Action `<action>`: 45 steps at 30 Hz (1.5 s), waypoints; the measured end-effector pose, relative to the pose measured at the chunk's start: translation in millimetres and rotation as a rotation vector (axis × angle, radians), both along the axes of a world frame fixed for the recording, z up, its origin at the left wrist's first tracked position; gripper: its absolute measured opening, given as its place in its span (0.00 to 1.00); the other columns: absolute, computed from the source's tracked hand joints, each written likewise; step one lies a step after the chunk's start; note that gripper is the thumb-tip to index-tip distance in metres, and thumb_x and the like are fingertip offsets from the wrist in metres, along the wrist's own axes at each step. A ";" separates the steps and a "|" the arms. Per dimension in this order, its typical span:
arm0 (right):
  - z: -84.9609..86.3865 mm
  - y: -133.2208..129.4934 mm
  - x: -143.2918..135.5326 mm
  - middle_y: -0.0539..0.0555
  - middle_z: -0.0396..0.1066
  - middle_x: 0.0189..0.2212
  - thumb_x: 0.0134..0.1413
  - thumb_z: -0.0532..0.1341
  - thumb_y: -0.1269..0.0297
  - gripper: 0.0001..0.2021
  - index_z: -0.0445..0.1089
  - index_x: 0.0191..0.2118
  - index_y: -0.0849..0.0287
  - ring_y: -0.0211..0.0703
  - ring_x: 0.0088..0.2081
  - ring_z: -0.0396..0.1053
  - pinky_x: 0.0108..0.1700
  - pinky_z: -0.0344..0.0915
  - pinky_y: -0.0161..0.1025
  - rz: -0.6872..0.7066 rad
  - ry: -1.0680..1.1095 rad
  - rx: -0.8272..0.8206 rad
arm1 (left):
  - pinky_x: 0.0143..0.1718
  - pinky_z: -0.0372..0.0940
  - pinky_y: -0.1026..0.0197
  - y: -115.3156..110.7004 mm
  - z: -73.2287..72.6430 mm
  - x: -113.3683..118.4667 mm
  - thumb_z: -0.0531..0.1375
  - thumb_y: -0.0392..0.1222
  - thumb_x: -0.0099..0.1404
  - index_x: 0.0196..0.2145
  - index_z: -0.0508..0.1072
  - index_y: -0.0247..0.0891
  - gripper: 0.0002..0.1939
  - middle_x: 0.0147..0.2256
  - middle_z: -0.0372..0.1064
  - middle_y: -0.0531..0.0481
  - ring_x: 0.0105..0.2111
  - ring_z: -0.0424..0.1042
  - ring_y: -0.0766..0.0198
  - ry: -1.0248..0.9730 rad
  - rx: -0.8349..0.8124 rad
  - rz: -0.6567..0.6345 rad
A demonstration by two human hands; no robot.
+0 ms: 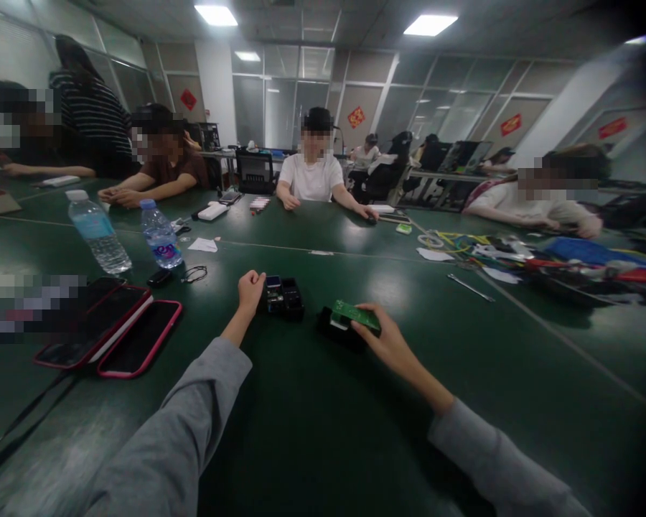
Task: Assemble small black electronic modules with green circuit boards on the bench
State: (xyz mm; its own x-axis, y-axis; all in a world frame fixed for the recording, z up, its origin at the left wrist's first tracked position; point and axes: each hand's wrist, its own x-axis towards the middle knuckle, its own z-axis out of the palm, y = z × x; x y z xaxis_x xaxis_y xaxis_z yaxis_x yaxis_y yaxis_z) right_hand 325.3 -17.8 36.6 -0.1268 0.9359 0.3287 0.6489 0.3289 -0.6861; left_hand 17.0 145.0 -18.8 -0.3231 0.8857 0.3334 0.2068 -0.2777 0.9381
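My right hand (380,332) pinches a green circuit board (355,314) between thumb and fingers. The board is over a black case (336,330), which the board and hand partly cover. Left of it, a small black device (284,296) lies open on the green table (306,431), with a little screen and electronic parts showing in its left half. Right at that device's left edge is my left hand (251,290), its fingers curled closed; whether they hold anything small is hidden.
Two water bottles (100,233) (161,235) and phones with red edges (140,339) are at the left. A wrench (470,287) and tangled cables (479,248) lie at the right. Several people sit around the table, one opposite (313,176).
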 end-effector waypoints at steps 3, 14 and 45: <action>-4.9 10.9 -18.5 0.59 0.66 0.46 0.62 0.56 0.52 0.17 0.61 0.50 0.57 0.51 0.46 0.66 0.48 0.65 0.48 0.007 -0.067 0.130 | 0.27 0.49 0.64 -0.3 -0.1 -0.3 0.60 0.39 0.59 0.19 0.49 0.40 0.21 0.18 0.45 0.59 0.21 0.49 0.69 -0.005 0.000 -0.005; -10.7 24.0 -28.4 0.58 0.64 0.45 0.61 0.59 0.55 0.16 0.61 0.51 0.57 0.51 0.47 0.64 0.49 0.63 0.49 0.024 -0.086 0.312 | 0.27 0.48 0.64 2.8 0.3 0.0 0.60 0.38 0.59 0.19 0.48 0.40 0.22 0.18 0.45 0.60 0.22 0.48 0.70 0.027 -0.014 -0.002; -30.0 74.4 -9.9 0.63 0.63 0.52 0.63 0.53 0.59 0.24 0.58 0.63 0.58 0.57 0.56 0.58 0.55 0.62 0.56 -0.060 -0.453 0.235 | 0.27 0.49 0.64 4.5 -3.4 -0.8 0.60 0.39 0.59 0.19 0.49 0.39 0.21 0.18 0.45 0.59 0.21 0.49 0.70 0.033 0.002 -0.001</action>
